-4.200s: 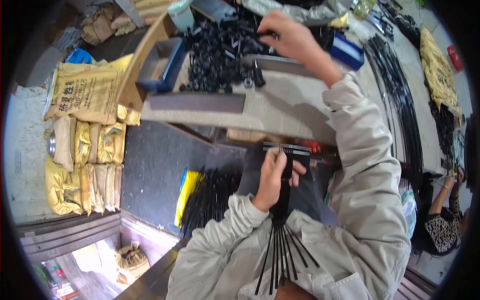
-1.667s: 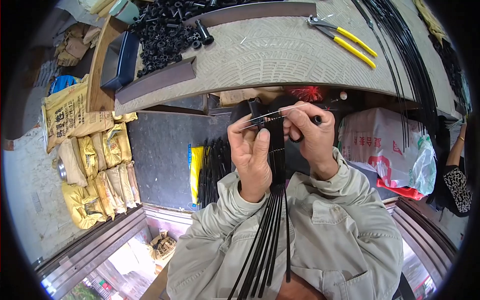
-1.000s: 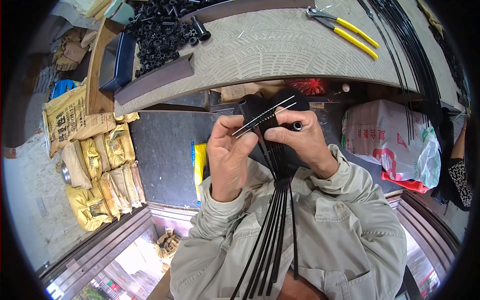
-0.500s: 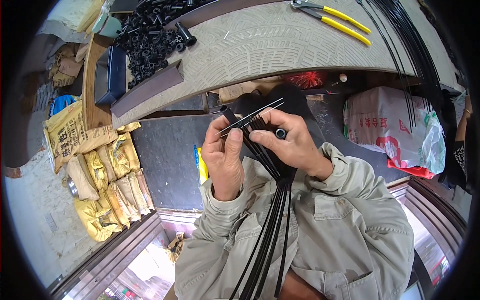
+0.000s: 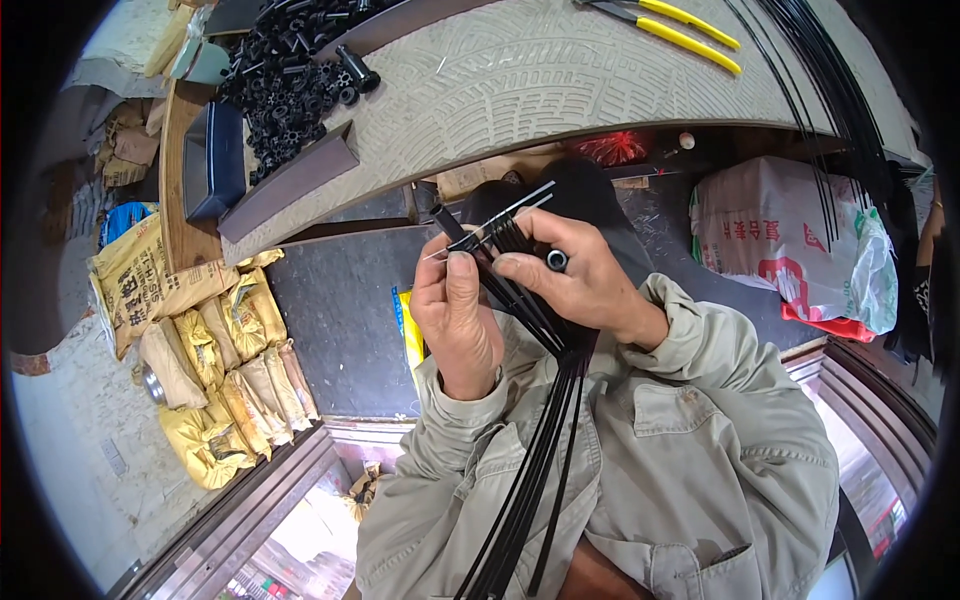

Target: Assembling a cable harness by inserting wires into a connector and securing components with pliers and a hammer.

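In front of my chest is a bundle of thin black ribs (image 5: 535, 420), gathered at a joint in the middle like an umbrella frame. My left hand (image 5: 460, 325) is closed, its thumb and fingers pinching the upper ends of the ribs beside a flat black stem. My right hand (image 5: 585, 280) is closed round the upper ribs, thumb laid across them. A black tube with a round open end (image 5: 556, 260) pokes out between its fingers. Thin pale metal strips (image 5: 535, 194) cross slantwise over the rib ends between both hands. The fingertips underneath are hidden.
On the textured bench top (image 5: 500, 85) lie yellow-handled pliers (image 5: 690, 40), a heap of small black plastic parts (image 5: 290, 90), and long black rods (image 5: 820, 80). A blue box (image 5: 212, 160) stands at its left edge. Wrapped packs (image 5: 215, 370) are stacked left; a plastic bag (image 5: 750, 225) sits right.
The pale strips and rib ends have shifted slightly left and down with my left fingers. Both hands keep their grip. The whole view has shifted a little.
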Tool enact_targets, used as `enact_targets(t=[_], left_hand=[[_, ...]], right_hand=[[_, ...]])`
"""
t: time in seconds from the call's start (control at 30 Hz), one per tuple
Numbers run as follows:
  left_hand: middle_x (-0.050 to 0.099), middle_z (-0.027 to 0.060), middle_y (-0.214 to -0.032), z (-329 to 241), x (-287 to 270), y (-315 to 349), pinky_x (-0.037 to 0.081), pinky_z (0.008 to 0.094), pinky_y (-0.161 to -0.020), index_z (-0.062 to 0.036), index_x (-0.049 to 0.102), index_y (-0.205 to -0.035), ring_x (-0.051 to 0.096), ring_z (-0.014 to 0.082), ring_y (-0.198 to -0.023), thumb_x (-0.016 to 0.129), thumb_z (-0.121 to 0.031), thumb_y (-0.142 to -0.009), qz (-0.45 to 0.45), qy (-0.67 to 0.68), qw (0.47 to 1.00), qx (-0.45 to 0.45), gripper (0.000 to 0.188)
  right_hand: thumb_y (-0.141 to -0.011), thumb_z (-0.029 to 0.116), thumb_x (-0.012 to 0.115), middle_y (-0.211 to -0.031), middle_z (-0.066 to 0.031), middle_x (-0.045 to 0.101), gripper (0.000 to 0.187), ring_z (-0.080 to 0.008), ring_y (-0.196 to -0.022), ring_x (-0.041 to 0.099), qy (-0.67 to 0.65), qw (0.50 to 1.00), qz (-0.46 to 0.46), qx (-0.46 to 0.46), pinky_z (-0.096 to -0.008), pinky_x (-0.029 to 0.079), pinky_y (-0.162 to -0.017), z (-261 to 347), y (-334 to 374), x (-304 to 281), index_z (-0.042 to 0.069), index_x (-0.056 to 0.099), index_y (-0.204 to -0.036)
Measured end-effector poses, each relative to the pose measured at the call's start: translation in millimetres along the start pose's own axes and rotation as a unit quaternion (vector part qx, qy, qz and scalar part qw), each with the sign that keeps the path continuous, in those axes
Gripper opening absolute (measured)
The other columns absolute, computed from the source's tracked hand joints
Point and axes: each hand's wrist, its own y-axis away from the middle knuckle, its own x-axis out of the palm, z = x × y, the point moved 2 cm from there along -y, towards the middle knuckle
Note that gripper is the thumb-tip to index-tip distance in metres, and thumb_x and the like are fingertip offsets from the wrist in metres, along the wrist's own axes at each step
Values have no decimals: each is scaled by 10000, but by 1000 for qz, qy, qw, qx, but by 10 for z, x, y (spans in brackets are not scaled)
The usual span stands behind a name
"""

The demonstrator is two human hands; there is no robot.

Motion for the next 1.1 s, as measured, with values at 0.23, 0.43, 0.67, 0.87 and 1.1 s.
enact_targets(t=[0.23,0.43,0.67,0.87,1.1], left_hand=[[593,66,-932,46,39,23,439,227,-765,39,496,-1078,556,109,-820,535,-115,-880,-7,25,1000,8,254],[600,79,-971,196,-18,18,441,243,-794,41,511,-1098,566,122,-851,572,-129,-861,20,98,994,51,297],[600,152,-1042,212,192,-23,435,278,-867,90,532,-1102,580,180,-936,623,-70,-803,87,138,987,-14,352],[609,125,-1029,151,289,52,459,255,-840,80,553,-1080,585,149,-909,602,-10,-804,54,225,967,-106,294],[624,90,-974,128,291,77,471,242,-808,45,574,-1053,594,128,-846,604,8,-797,60,238,963,-110,261]], right_hand=[[-802,120,626,-806,-36,597,191,-75,-751,513,-52,997,18,57,-233,430,-680,69,-17,-41,-34,587,-910],[-765,105,651,-799,7,578,186,-44,-718,490,-151,980,44,126,-206,409,-658,-30,-35,-46,-3,598,-907],[-915,470,354,-906,-77,528,525,-94,-724,476,-230,925,-287,-97,-216,375,-644,424,-398,-777,1,588,-922],[-852,133,500,-729,-35,606,207,-75,-611,524,90,964,246,47,-190,412,-567,927,-847,-390,-1,602,-972],[-742,120,673,-818,-48,625,449,-55,-673,543,40,958,271,83,-178,435,-599,710,-882,-430,29,500,-1146]])
